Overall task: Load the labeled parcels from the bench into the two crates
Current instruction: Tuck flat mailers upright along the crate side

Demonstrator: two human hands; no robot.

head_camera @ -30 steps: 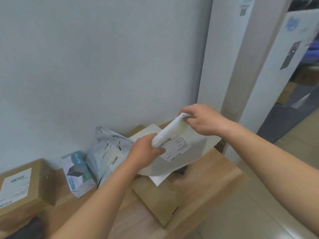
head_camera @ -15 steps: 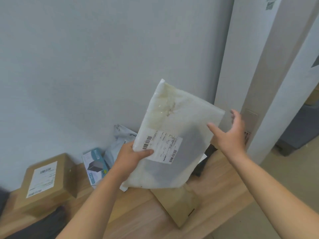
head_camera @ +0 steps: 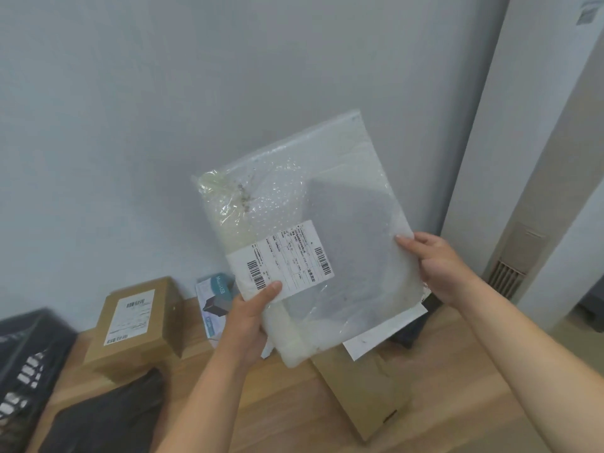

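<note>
A white bubble-wrap mailer [head_camera: 327, 204] with a barcoded label [head_camera: 284, 259] is held upright above the wooden bench [head_camera: 294, 403]. My left hand [head_camera: 248, 318] grips its lower left edge, thumb on the label. My right hand [head_camera: 438, 266] grips its right edge. On the bench lie a labeled brown box [head_camera: 137, 325], a small blue-and-white box [head_camera: 212, 302], a flat brown cardboard parcel [head_camera: 369, 387] and a dark soft parcel [head_camera: 108, 416]. A black crate [head_camera: 23, 364] shows at the far left.
A grey wall [head_camera: 196, 109] backs the bench. A tall white unit with a vent [head_camera: 506, 276] stands at the right. A white sheet or envelope [head_camera: 385, 335] pokes out behind the mailer, over a dark object [head_camera: 411, 328]. The floor lies beyond the bench's right end.
The mailer has been unfolded and lifted upright. My right hand, which had let go half a second ago, now grips its right edge. The view has swung left, bringing the black crate into sight.
</note>
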